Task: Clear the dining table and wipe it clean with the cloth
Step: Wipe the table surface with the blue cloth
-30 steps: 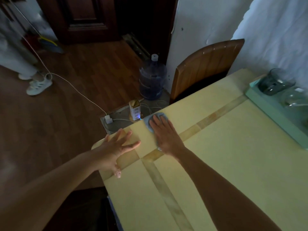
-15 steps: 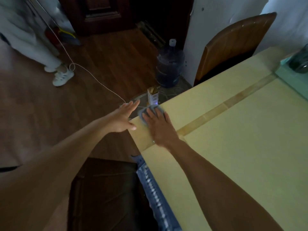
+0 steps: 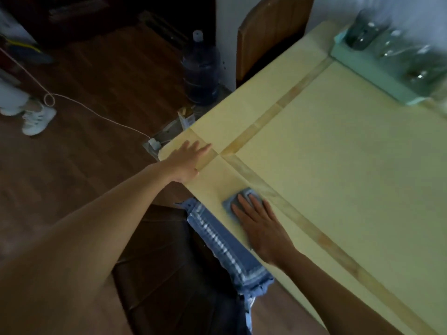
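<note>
Nearest the camera, the right hand (image 3: 260,223) lies flat on the counter (image 3: 338,170) close to its near-left edge, palm down. Its fingers (image 3: 244,204) are straight and only slightly spread, pressing the blue cloth (image 3: 235,198) against the surface rather than pinching it. Most of the cloth is hidden under the hand; what shows pokes out ahead of the fingertips and to their left, just beside the pale inlaid strip (image 3: 314,234) that runs along this side. Below the counter edge hangs a blue patterned fabric (image 3: 225,247), off the surface.

Farther along the same edge, the left hand (image 3: 187,160) rests at the near-left corner, fingers extended and loosely together, holding nothing; it looks to be bracing the body.

The cloth therefore lies under the right hand, which is the one to drive the next wipe. The forearm runs roughly parallel to the left edge, so I judge the stroke goes along that edge, toward or away from the corner.

Beyond, the broad middle of the counter is bare. At the far-right edge a green tray (image 3: 377,73) carries blurred glassware (image 3: 362,32), suggesting clearing is incomplete.
</note>
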